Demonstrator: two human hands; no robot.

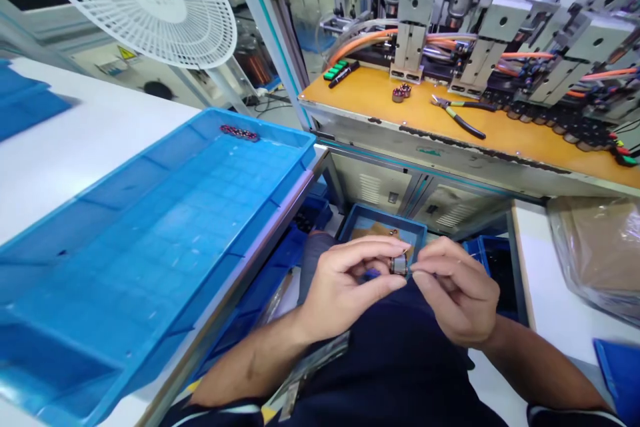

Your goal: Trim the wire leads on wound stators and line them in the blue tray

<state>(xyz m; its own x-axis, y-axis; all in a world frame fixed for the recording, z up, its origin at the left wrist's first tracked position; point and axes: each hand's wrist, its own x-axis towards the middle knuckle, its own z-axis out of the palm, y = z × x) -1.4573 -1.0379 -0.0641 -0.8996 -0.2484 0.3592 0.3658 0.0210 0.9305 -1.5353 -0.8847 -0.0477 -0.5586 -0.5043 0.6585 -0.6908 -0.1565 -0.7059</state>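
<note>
In front of my lap, my left hand [357,273] pinches a small motor stator [399,264] between thumb and fingers. Its side is silver-grey with darker ends, and a short copper-coloured wire seems to stick up by the fingertip. Just right of the stator is my right hand [455,287], its thumb and fingers pressed together close to the part's edge. Whatever lies in that pinch is too small to make out. Below both hands a blue tray [423,235] with a brown bottom sits low down, with a small part inside.
At left lies a large blue tray [165,213] with a row of stators [240,133] at its far end. The machine bench [350,97] carries pliers [460,117], two stators [401,93] and a marker [344,74]. A fan [155,0] stands back left; a plastic-wrapped box [600,247] is right.
</note>
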